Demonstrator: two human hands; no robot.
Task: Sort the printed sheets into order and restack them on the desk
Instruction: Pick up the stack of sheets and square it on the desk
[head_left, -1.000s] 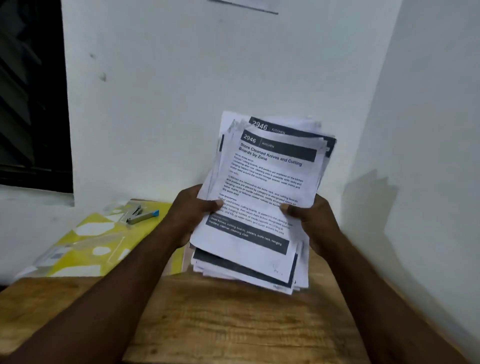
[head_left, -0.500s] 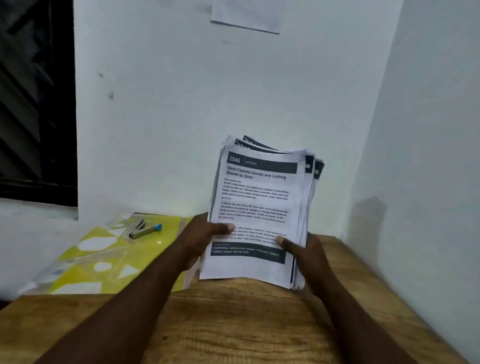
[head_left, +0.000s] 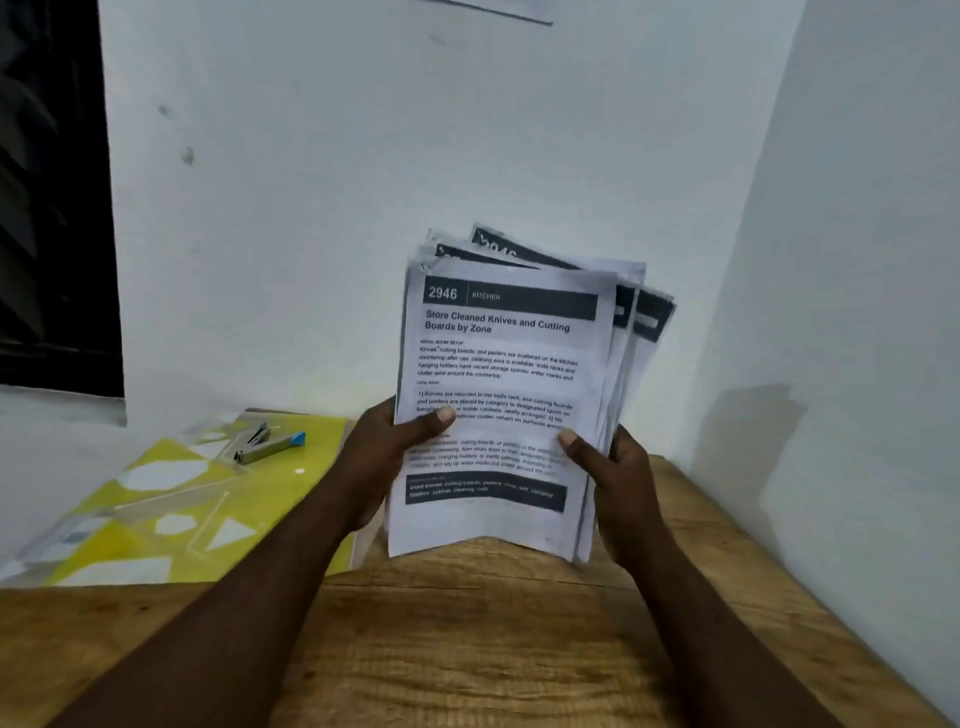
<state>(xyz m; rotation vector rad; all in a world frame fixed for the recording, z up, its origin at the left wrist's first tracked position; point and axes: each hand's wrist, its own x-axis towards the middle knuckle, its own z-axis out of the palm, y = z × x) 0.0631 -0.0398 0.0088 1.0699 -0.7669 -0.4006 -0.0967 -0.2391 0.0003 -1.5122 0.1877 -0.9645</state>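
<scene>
L forearm (head_left: 244, 613) & R forearm (head_left: 727, 639) bare to frame edge; L hand (head_left: 379, 462), R hand (head_left: 623, 483) ungloved, thumbnails (head_left: 445, 414) short.

"2946 KITCHEN", "Store Cleaned Knives and Cutting Boards by Zone" on top sheet (head_left: 506, 364)

One stack, two hands, one desk, four other single things
One stack of white printed sheets with dark header bands (head_left: 509, 395) is gripped by two bare hands, the left hand (head_left: 384, 452) and the right hand (head_left: 618, 478), one thumb from each on the front page; behind that page at least two more header bands fan out, but the full number of sheets cannot be told. One brown wooden desk (head_left: 467, 649) carries one yellow plastic folder with white shapes (head_left: 156, 519), and on it lies one silver metal stapler with a blue tip (head_left: 267, 446). One white paper sheet (head_left: 493, 8) hangs on the wall at the top edge, and one dark window (head_left: 52, 208) sits at the left
</scene>
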